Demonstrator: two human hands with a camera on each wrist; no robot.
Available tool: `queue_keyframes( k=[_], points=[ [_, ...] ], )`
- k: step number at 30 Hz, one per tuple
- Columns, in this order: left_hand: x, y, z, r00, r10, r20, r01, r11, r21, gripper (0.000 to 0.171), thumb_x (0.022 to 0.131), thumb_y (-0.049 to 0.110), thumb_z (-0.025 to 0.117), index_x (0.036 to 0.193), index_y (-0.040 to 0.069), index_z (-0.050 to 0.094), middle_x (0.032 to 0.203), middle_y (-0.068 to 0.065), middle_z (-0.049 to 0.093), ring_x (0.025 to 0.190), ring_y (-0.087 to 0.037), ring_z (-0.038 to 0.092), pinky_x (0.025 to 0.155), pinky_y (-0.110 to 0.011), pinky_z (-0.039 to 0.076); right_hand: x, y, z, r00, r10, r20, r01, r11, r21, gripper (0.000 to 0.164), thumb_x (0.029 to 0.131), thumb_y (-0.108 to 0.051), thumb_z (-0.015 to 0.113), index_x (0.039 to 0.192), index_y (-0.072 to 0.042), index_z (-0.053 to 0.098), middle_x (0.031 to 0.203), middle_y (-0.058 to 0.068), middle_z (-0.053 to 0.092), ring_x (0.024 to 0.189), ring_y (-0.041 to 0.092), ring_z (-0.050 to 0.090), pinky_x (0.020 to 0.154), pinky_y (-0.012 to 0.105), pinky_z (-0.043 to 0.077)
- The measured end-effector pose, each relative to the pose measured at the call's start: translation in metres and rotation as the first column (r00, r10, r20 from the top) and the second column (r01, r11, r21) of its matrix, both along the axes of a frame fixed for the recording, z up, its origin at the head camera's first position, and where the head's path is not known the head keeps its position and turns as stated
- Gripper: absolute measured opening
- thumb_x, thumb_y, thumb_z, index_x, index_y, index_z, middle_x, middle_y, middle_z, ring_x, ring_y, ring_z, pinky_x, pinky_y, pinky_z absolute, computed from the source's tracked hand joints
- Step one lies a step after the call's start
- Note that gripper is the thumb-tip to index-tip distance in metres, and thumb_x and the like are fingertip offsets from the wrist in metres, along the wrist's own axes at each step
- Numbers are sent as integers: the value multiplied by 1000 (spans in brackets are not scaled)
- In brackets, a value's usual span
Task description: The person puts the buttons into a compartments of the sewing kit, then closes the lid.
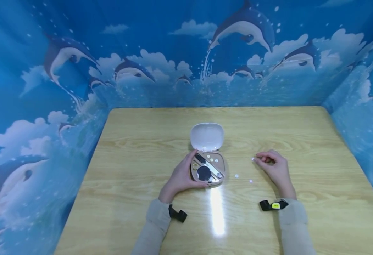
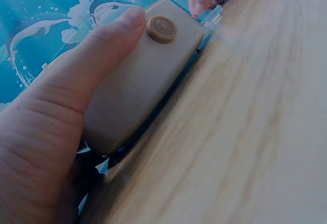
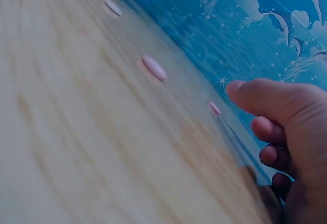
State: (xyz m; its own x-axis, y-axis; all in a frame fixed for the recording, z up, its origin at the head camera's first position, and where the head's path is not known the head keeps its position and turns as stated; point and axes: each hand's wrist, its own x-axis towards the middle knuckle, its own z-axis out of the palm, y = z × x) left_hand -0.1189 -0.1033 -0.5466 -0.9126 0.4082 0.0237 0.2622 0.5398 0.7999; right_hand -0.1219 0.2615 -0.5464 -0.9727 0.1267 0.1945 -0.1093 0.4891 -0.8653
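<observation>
My left hand (image 1: 184, 174) grips an open sewing kit box (image 1: 223, 166) from its left side, the thumb along the front wall and the fingers at the back corner. In the left wrist view, the thumb lies beside a tan button-shaped clasp (image 2: 162, 28). Inside the box are a black round piece (image 1: 204, 173), a long item with a black end (image 1: 200, 158) and several small buttons (image 1: 216, 160). My right hand (image 1: 276, 168) hovers low over the table, thumb extended and other fingers loosely bent. Its fingertips are right by a small pale button (image 3: 214, 108), which lies on the table.
Two more buttons lie on the wooden table (image 1: 142, 141) between box and right hand: a white one (image 1: 236, 176) and a pinkish one (image 1: 251, 181). The white lid (image 1: 207, 136) stands raised behind the box. A blue dolphin-print curtain (image 1: 161, 88) encloses the table's back and sides.
</observation>
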Motion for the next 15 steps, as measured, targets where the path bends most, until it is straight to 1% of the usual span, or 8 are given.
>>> queue_keyframes(
  k=[3, 7, 11, 15],
  points=[
    [0, 0, 0, 1000, -6, -14, 6, 1000, -4, 137, 53, 61, 91, 160, 34, 10, 161, -3, 28, 142, -32, 35, 112, -57, 33, -3, 2, -6, 999, 31, -29, -27, 993, 117, 18, 81, -12, 84, 95, -7, 76, 79, 4, 60, 76, 9, 49, 66, 13, 40],
    [0, 0, 0, 1000, -6, -23, 6, 1000, -2, 137, 53, 60, 92, 160, 33, 10, 160, -4, 29, 141, -32, 36, 112, -57, 33, -4, 2, -8, 994, 61, -87, -42, 978, 205, 16, 79, -11, 84, 93, -8, 76, 76, 2, 60, 76, 9, 48, 67, 14, 38],
    [0, 1, -1, 1000, -8, -19, 8, 1000, 3, 137, 53, 58, 92, 160, 34, 10, 161, -4, 29, 142, -32, 35, 112, -57, 33, -3, 1, -7, 991, 66, -117, -41, 978, 205, 14, 78, -6, 83, 90, -7, 77, 74, 1, 60, 74, 9, 47, 66, 14, 37],
    [0, 1, -1, 1000, -4, -25, 4, 1000, 2, 137, 53, 57, 93, 159, 35, 10, 160, -4, 30, 141, -32, 36, 112, -57, 34, -4, -1, -7, 990, 66, -128, -37, 975, 218, 12, 77, -5, 83, 87, -8, 78, 71, -1, 60, 72, 9, 47, 64, 15, 36]
  ],
)
